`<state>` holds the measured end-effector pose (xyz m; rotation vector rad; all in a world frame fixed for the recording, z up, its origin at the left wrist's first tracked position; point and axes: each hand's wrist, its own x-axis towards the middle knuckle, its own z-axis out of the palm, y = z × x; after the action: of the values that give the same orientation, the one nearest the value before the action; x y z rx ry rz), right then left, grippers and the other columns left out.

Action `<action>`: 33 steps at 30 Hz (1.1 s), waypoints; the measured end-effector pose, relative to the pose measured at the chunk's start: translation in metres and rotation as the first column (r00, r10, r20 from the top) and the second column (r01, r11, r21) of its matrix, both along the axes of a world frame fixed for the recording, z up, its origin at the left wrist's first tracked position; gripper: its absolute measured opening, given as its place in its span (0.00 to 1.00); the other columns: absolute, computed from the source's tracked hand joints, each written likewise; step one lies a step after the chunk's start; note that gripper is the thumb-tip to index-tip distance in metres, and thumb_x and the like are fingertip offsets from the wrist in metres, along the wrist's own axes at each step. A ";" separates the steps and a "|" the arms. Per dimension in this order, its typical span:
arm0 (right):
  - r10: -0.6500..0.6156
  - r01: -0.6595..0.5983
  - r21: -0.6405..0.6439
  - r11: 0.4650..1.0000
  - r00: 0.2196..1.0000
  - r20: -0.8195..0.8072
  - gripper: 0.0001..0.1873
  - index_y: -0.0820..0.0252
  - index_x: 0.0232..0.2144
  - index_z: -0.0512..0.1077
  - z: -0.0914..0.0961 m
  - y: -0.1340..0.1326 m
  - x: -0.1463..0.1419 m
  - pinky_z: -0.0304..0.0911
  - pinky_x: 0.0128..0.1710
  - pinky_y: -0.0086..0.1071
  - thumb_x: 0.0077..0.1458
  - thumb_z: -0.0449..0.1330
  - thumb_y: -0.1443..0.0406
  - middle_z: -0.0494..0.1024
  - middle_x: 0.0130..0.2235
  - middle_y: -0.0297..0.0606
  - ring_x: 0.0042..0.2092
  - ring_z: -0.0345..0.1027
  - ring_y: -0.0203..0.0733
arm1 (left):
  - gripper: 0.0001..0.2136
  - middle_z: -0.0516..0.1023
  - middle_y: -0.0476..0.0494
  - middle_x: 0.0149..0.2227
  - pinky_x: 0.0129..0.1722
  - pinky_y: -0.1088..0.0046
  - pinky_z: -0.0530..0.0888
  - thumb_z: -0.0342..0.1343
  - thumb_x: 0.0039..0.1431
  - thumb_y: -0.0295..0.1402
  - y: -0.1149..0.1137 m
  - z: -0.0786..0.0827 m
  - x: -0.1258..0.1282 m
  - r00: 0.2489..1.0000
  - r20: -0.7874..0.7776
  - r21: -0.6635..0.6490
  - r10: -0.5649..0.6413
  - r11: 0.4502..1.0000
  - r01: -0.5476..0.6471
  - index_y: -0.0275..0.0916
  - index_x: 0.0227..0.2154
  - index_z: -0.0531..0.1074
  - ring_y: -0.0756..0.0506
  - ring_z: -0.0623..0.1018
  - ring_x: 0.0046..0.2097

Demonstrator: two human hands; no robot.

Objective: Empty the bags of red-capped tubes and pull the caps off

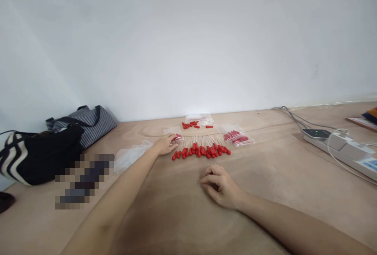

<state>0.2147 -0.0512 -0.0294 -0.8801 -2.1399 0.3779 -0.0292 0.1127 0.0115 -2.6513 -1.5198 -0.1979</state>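
A row of slim, transparent droppers with red rubber bulbs (pixel 199 152) lay on the pale brown wooden table (pixel 171 215). Their bulbs faced the person and their tubes pointed toward the wall, an arrangement that seemed to keep the bulbs within easy grasp. The left hand (pixel 166 145) reached over the row's left end, its fingers bent and slightly parted against a small transparent plastic pouch with red contents (pixel 178 137). Perhaps the hand was steadying it; I could not tell whether the fingers pinched the pouch or merely lay on it. The right hand (pixel 223 186) rested nearer the person than the row, fingers loosely curled, a gap showing beside the thumb and nothing visible in its hold.

Two more red-filled transparent pouches (pixel 234 135) overlapped just beyond the row's right end, probably grouped to keep them apart from the loose droppers. Behind the row lay a smaller cluster of red bulbs (pixel 190 124). Left of the row were flat transparent plastic pouches (pixel 132 155); the left forearm passed between, hindering any reach across. Farther left sat a black fabric bag (pixel 55 149) and a striped grey one (pixel 96 125). Well right of the row stood a white power strip (pixel 341 150) with cables.
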 end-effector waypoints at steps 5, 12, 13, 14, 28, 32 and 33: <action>0.004 -0.005 -0.024 1.000 1.000 -0.014 0.12 0.57 0.30 0.70 0.001 -0.001 0.000 0.57 0.36 0.34 0.44 0.54 0.75 0.68 0.32 0.36 0.35 0.62 0.37 | 0.14 0.73 0.42 0.39 0.37 0.71 0.67 0.44 0.55 0.24 0.001 -0.007 0.005 0.998 -0.034 0.025 0.058 0.998 -0.057 0.40 0.42 0.66 0.44 0.74 0.37; 0.023 -0.023 -0.022 0.999 0.999 -0.025 0.11 0.57 0.31 0.70 0.000 -0.001 0.000 0.57 0.36 0.33 0.44 0.53 0.74 0.68 0.32 0.36 0.35 0.62 0.36 | 0.09 0.69 0.37 0.39 0.38 0.68 0.66 0.40 0.58 0.26 -0.003 0.024 0.009 0.956 0.127 0.267 0.265 0.919 -0.290 0.36 0.36 0.65 0.42 0.70 0.42; 0.022 -0.023 -0.022 1.000 0.999 -0.024 0.11 0.57 0.31 0.70 0.000 0.000 0.000 0.57 0.36 0.33 0.44 0.53 0.74 0.68 0.32 0.36 0.35 0.62 0.36 | 0.09 0.68 0.36 0.39 0.39 0.67 0.65 0.38 0.59 0.28 -0.007 0.036 0.008 0.940 0.171 0.310 0.294 0.890 -0.334 0.35 0.36 0.64 0.41 0.69 0.43; 0.023 -0.024 -0.023 0.999 0.999 -0.023 0.12 0.57 0.31 0.70 -0.001 0.000 0.000 0.57 0.36 0.33 0.44 0.53 0.74 0.68 0.33 0.36 0.35 0.62 0.36 | 0.10 0.67 0.35 0.40 0.39 0.67 0.65 0.37 0.60 0.29 -0.012 0.048 0.006 0.926 0.209 0.344 0.313 0.863 -0.370 0.35 0.36 0.63 0.42 0.69 0.43; -0.029 0.034 -0.060 0.998 0.995 0.091 0.10 0.57 0.29 0.70 0.006 -0.002 0.001 0.50 0.37 0.34 0.45 0.53 0.73 0.71 0.31 0.34 0.36 0.61 0.37 | 0.13 0.71 0.42 0.30 0.22 0.73 0.60 0.38 0.56 0.23 -0.181 0.058 0.047 0.958 -0.199 0.198 0.208 0.966 -0.168 0.38 0.35 0.67 0.46 0.71 0.26; -0.088 0.098 -0.079 0.992 0.989 0.115 0.08 0.57 0.29 0.70 0.007 -0.002 0.001 0.47 0.36 0.33 0.46 0.53 0.71 0.71 0.30 0.34 0.35 0.61 0.36 | 0.10 0.71 0.44 0.28 0.23 0.73 0.60 0.40 0.55 0.26 -0.186 0.040 0.064 0.996 -0.078 -0.047 0.030 0.998 -0.034 0.38 0.34 0.66 0.45 0.71 0.27; -0.111 0.122 -0.092 0.988 0.986 0.122 0.08 0.57 0.29 0.71 0.007 -0.002 0.002 0.47 0.36 0.33 0.47 0.54 0.71 0.71 0.29 0.33 0.35 0.61 0.36 | 0.09 0.71 0.45 0.26 0.23 0.74 0.59 0.41 0.55 0.28 -0.185 0.038 0.067 0.999 -0.038 -0.106 -0.007 0.994 0.003 0.38 0.31 0.66 0.46 0.70 0.26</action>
<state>0.2164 -0.0532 -0.0220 -1.1032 -2.1781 0.3844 0.0379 -0.0720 0.0497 -2.7226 -1.5538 -0.0672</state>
